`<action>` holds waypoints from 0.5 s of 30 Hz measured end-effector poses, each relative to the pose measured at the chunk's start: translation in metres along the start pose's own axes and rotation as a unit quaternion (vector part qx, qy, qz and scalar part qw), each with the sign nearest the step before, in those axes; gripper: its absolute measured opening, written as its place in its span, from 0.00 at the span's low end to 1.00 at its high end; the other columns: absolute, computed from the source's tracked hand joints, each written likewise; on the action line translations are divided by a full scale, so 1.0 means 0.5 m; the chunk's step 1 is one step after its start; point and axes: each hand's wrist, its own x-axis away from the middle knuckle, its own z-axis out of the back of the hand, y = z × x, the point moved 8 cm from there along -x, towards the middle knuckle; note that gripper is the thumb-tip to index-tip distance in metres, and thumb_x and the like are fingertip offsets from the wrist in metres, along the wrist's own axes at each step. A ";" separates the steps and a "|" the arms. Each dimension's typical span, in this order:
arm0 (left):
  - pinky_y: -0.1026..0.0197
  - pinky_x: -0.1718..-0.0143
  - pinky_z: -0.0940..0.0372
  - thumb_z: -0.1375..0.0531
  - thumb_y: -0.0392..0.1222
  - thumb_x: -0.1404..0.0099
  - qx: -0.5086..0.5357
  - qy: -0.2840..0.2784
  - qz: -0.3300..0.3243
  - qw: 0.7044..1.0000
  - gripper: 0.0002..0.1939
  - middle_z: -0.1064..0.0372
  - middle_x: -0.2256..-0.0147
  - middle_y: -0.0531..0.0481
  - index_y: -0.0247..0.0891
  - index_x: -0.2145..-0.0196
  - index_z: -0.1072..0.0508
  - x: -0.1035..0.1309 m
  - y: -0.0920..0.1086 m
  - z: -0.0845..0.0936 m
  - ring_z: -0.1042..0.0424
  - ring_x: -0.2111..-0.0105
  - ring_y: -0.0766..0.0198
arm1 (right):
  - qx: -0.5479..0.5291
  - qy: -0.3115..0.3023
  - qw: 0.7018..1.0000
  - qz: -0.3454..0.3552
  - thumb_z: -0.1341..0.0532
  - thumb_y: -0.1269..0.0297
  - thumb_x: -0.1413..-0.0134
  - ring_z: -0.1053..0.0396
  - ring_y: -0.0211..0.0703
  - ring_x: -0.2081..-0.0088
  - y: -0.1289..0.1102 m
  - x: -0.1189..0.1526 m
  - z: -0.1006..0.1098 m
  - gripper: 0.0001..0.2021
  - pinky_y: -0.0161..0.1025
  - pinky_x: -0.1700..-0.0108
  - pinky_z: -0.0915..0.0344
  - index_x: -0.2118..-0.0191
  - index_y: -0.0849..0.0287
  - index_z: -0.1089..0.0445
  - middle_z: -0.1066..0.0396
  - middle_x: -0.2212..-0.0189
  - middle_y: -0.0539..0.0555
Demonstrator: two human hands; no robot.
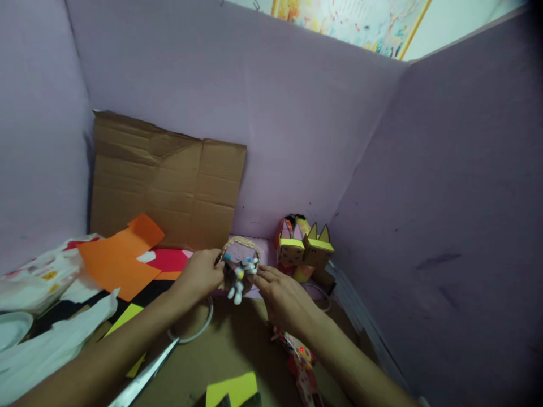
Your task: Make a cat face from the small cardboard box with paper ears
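A small round craft piece (240,249) with a lilac face and a braided tan rim stands upright between my hands. On its front hangs a white figurine (238,277) with blue and yellow spots. My left hand (201,274) grips the piece's left edge, its fingertips partly hidden behind the rim. My right hand (282,294) has its fingers together against the right side, the tips at the figurine. Under my right forearm lies a red and white patterned strip (303,362). Scissors (146,376) lie below my left forearm.
Cardboard (169,181) leans on the lilac wall (297,124). Two animal-faced boxes (305,251) stand to the right. Orange paper (123,260), white plastic (63,339) and a white dish (14,330) are at left. A white ring (199,333) and a yellow piece (233,389) lie in front.
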 end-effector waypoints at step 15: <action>0.65 0.70 0.40 0.47 0.35 0.37 0.101 0.025 0.044 0.994 0.12 0.21 0.69 0.45 0.36 0.68 0.22 0.045 -0.003 -0.025 0.25 0.67 0.59 | -0.046 0.152 0.987 -0.031 0.45 0.74 0.43 0.23 0.49 0.61 0.069 0.074 0.047 0.13 0.44 0.60 0.27 0.61 0.60 0.24 0.23 0.62 0.60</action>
